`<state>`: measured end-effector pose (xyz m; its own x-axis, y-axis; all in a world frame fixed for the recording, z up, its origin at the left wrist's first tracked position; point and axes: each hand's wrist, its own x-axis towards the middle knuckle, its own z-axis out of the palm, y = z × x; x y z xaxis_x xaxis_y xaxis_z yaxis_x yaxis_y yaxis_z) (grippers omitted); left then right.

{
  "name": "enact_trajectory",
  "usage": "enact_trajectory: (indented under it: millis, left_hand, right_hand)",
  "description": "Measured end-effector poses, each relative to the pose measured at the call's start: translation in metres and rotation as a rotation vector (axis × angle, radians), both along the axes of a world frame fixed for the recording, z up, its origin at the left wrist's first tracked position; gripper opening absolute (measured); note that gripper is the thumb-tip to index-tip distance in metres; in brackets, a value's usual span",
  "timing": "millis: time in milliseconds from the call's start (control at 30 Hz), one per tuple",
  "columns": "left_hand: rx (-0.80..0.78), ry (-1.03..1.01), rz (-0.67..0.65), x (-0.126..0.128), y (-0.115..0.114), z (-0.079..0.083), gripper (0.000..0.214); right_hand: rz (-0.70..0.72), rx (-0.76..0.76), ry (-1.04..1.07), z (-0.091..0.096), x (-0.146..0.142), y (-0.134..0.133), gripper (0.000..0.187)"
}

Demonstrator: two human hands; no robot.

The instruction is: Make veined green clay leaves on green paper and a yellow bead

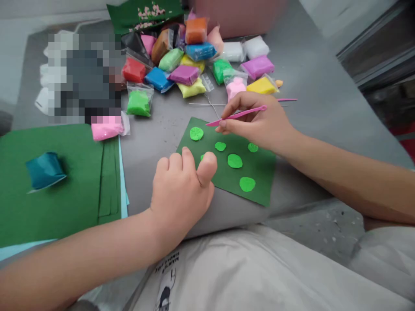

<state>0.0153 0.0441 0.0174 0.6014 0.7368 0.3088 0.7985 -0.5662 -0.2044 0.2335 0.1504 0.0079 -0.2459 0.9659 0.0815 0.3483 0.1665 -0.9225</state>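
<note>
The head view shows a grey surface [139, 162] with a heap of bagged coloured packets [184, 74] along its far side, in front of a pink box-like thing [240, 19]. A yellow packet [262, 85] lies just beyond the right hand [253, 116], and a second pink tool [288, 99] partly shows behind that hand. To the left, a teal packet [47, 170] rests on a stack of green sheets [78, 194], with a pink packet [106, 128] at the stack's far edge.

A dark green card [259, 167] lies turned at an angle near the middle, bearing flat light green pieces [235, 160]. The left hand [181, 185] covers its left edge and hides most of one piece.

The right hand reaches in over the card's far side, pinching a pink pointed tool [241, 114] between thumb and fingers, its tip pointing left. The left hand is back up, fingers loosely bent; whether it grips anything underneath, I cannot tell.
</note>
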Motion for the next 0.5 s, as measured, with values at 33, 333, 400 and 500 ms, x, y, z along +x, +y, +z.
enact_trajectory:
  millis: [33,333,400,500]
  left_hand:
    - [-0.023,-0.010,-0.015,-0.002,-0.002,0.004,0.029]
    - [-0.050,-0.188,-0.189,-0.026,0.013,0.001,0.035]
    - [-0.076,-0.255,-0.231,-0.033,0.019,-0.007,0.034]
    - [-0.094,-0.346,-0.244,-0.040,0.021,-0.017,0.031]
  right_hand:
    - [0.008,0.020,-0.032,0.001,0.000,0.001,0.021]
    - [0.118,0.223,-0.124,-0.001,-0.013,-0.008,0.011]
    - [0.115,0.249,-0.155,-0.003,-0.017,-0.011,0.011]
    - [0.124,0.285,-0.184,-0.006,-0.019,-0.014,0.013]
